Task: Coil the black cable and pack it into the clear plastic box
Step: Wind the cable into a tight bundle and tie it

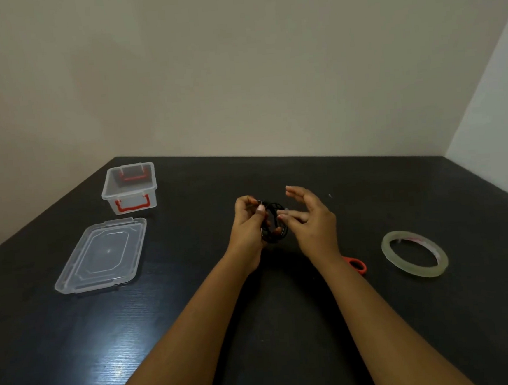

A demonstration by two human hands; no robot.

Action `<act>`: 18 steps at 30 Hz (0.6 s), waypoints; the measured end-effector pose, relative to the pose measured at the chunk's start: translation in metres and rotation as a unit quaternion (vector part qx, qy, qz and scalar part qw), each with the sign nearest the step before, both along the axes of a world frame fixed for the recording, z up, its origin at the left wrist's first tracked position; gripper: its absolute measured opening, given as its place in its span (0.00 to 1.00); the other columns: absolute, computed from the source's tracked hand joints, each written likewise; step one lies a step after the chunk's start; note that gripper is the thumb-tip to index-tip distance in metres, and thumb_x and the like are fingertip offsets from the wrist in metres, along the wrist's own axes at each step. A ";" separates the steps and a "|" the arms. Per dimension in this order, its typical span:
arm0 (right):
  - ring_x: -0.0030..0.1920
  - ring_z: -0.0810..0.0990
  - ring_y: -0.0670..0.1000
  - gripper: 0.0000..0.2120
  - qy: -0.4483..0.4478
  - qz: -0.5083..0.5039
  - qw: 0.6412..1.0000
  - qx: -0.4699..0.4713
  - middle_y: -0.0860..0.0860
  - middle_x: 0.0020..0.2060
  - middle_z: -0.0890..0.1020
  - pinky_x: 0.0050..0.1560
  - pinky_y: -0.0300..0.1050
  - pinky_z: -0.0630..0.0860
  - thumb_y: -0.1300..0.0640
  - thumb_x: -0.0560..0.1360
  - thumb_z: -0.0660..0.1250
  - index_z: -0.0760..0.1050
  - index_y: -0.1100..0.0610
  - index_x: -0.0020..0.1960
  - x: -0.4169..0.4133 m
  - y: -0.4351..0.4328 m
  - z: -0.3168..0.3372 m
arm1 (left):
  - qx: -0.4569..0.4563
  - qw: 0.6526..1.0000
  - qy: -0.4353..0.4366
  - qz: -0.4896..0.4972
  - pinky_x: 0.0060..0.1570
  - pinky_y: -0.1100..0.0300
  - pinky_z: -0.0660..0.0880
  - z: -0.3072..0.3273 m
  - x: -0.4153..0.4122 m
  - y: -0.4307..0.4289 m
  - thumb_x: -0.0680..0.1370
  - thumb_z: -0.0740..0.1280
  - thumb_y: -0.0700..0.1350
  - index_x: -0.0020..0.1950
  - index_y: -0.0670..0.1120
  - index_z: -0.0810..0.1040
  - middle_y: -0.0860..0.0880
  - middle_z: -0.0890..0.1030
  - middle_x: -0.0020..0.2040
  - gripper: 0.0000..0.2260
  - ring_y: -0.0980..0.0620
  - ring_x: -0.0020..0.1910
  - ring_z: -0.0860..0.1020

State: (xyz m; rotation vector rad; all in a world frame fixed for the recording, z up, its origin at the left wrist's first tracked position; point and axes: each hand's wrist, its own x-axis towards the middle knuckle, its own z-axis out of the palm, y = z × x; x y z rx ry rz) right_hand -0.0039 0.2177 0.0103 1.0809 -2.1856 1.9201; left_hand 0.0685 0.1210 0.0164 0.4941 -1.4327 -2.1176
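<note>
The black cable (275, 222) is wound into a small coil held above the middle of the dark table. My left hand (249, 223) grips the coil's left side, with thumb and fingers curled round it. My right hand (309, 218) sits just to the right of the coil. Its lower fingertips touch the cable while the upper fingers stay spread and relaxed. The clear plastic box (129, 188) with red latches stands uncovered at the far left of the table. Its clear lid (102, 256) lies flat in front of it.
A roll of clear tape (414, 252) lies on the table at the right. A red scissors handle (357, 264) shows beside my right wrist, the rest hidden under the arm. The dark table (191, 258) meets pale walls at the back.
</note>
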 end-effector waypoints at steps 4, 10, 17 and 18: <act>0.46 0.83 0.44 0.13 -0.005 -0.023 1.000 -0.004 0.48 0.45 0.81 0.49 0.37 0.81 0.68 0.70 0.71 0.77 0.56 0.52 -0.004 -0.001 -0.001 | 0.019 0.999 0.018 -0.021 0.38 0.56 0.78 0.001 -0.002 0.004 0.82 0.53 0.38 0.58 0.51 0.65 0.47 0.72 0.57 0.10 0.50 0.50 0.76; 0.44 0.83 0.43 0.11 -0.001 0.001 1.000 0.017 0.46 0.40 0.82 0.46 0.35 0.80 0.67 0.70 0.72 0.76 0.52 0.43 -0.004 -0.002 0.000 | 0.036 0.999 0.008 -0.020 0.44 0.52 0.78 0.002 -0.002 0.006 0.82 0.52 0.38 0.54 0.53 0.70 0.43 0.69 0.64 0.12 0.48 0.51 0.75; 0.45 0.83 0.41 0.17 -0.028 0.015 0.999 -0.010 0.46 0.48 0.80 0.47 0.32 0.79 0.69 0.72 0.70 0.73 0.54 0.56 -0.004 0.002 0.005 | 0.065 0.997 0.016 -0.031 0.44 0.51 0.78 0.001 -0.003 0.003 0.82 0.52 0.39 0.58 0.51 0.70 0.43 0.70 0.64 0.11 0.47 0.52 0.76; 0.45 0.83 0.40 0.17 -0.024 0.013 1.000 -0.006 0.46 0.48 0.80 0.46 0.31 0.79 0.68 0.72 0.70 0.74 0.54 0.56 -0.004 0.002 0.005 | 0.071 0.997 0.018 -0.034 0.43 0.51 0.78 0.001 -0.003 0.003 0.82 0.52 0.39 0.58 0.50 0.70 0.42 0.70 0.64 0.11 0.47 0.52 0.76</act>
